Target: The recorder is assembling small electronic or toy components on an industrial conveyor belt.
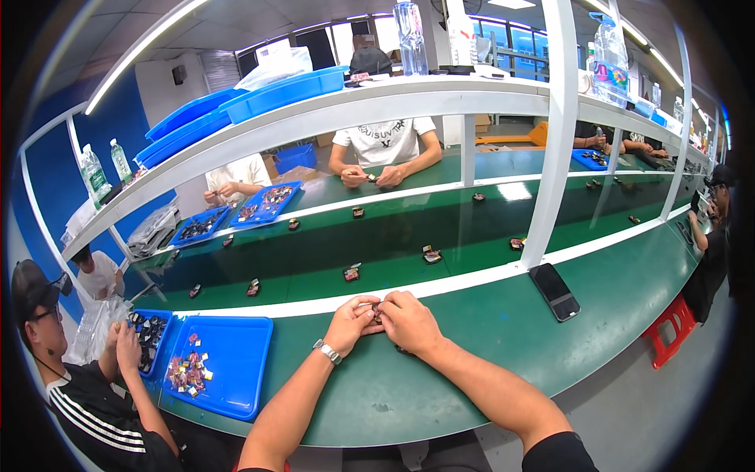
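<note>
1. Green workbench surface [472,330] carries the work; both hands meet just above its near edge.
2. Left hand [351,316] and right hand [407,318] pinch one small dark component [377,311] between closed fingertips.
3. Judgement: keep it low over the bench, press squarely, wrists braced.
4. Blue plastic tray [236,370] of small parts sits left; black phone [554,289] right.

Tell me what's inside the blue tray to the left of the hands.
The blue tray holds a loose cluster of small colourful parts near its left side; the rest shows bare blue floor. Nothing covers it, but the parts are too small to identify.
</note>
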Available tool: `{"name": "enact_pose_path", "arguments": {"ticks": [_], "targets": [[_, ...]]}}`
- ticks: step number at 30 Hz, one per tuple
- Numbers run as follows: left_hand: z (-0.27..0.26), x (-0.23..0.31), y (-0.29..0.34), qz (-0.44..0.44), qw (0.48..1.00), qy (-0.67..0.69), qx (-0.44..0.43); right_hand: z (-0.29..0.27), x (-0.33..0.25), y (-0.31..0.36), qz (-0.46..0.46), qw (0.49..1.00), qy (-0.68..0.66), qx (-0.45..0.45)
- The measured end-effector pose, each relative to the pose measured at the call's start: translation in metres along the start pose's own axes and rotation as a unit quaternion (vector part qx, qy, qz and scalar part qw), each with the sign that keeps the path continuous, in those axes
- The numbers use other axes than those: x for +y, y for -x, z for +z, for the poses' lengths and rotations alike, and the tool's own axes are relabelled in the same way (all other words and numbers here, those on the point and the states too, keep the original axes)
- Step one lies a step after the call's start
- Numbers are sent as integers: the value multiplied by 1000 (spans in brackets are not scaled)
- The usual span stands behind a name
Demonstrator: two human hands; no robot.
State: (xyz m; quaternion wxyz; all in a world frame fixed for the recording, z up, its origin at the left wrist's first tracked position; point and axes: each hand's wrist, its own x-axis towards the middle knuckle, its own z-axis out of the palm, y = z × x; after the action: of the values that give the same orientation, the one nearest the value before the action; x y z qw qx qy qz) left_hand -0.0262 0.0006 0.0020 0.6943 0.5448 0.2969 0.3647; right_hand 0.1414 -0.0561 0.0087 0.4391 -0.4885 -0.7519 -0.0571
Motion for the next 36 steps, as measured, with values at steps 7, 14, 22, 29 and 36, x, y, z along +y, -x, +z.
{"name": "enact_pose_path", "arguments": {"ticks": [7, 14, 22, 29, 36], "targets": [[2, -1, -1, 0, 1000, -5, 0, 2, 6, 1, -34, 999, 19, 5], [4, 0, -1, 4, 1000, -17, 8, 9, 9, 3, -38, 999, 32, 20], [11, -3, -2, 6, 1000, -15, 10, 8, 12, 6, -42, 996, 57, 51], [12, -5, -3, 17, 999, -22, 21, -1, 9, 4, -73, 989, 128, 25], [1, -7, -4, 11, 999, -6, 47, 16, 11, 0, -23, 999, 7, -25]]}}
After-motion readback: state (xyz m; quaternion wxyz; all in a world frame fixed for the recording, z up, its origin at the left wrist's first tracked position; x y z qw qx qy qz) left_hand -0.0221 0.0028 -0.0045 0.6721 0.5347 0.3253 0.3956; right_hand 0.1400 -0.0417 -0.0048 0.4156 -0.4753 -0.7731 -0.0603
